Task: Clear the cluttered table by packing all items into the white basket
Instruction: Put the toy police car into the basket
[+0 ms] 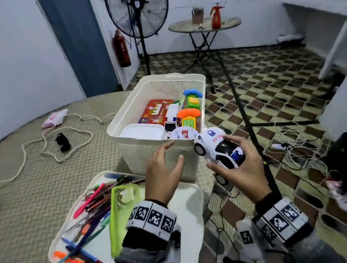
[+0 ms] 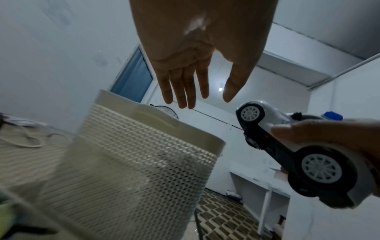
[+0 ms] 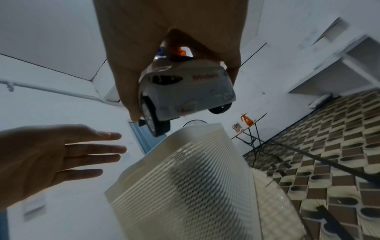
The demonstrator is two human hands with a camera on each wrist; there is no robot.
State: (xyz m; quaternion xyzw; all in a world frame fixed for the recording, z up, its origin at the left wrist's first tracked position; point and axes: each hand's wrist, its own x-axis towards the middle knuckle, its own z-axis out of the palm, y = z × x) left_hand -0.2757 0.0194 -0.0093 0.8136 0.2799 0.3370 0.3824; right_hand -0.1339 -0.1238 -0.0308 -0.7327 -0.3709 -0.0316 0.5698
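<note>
- The right hand (image 1: 240, 167) gripped a white toy police car (image 1: 219, 150), its fingers (image 1: 233, 139) curled over the roof and the thumb under the body, holding it in the air just beside the near right corner of the white basket (image 1: 162, 152).
- From the left wrist view the car (image 2: 298, 146) was tilted, its dark underside and two wheels showing.
- The left hand (image 1: 165, 171) was spread and relaxed with straight fingers (image 2: 185, 91), holding nothing, in front of the basket's near wall.
- The basket stood on the counter (image 1: 23, 191) and already held a red toy keyboard (image 1: 158, 111), toy phones (image 1: 189, 118), a white lid (image 1: 142, 132) and other toys.
- A white tray (image 1: 57, 242) of pens (image 1: 87, 217) with a green phone case (image 1: 121, 213) lay near the counter's front edge.
- A rope (image 1: 47, 150) and a small black object (image 1: 63, 142) lay further left.
</note>
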